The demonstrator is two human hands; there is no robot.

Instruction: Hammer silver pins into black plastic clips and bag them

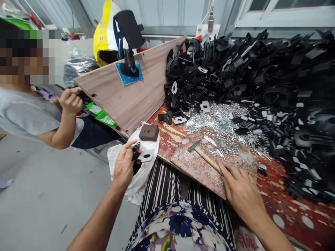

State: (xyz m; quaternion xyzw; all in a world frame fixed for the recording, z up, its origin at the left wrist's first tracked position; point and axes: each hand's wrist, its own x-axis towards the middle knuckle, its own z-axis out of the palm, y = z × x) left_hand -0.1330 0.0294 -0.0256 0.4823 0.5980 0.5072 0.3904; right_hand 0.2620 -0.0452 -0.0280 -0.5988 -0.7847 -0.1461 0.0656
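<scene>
My left hand (124, 164) is closed on a small black part with a pale metal plate (146, 156) that has an oval hole. It is held over a white sack (115, 153) at the table's left edge. A brown block (149, 132) with two slots sits just beyond. My right hand (240, 186) grips the wooden handle of a hammer (208, 157), whose green-marked head rests over the speckled stone slab (183, 157). Thin metal pins (209, 122) lie heaped behind the hammer, some loose on the slab.
A large pile of black plastic parts (235, 66) covers the back and right of the red worn table (280, 223). A slanted wooden board (149, 90) with a black phone holder (129, 31) stands at left. Beyond it sits another person (28, 118) near green trays (106, 119).
</scene>
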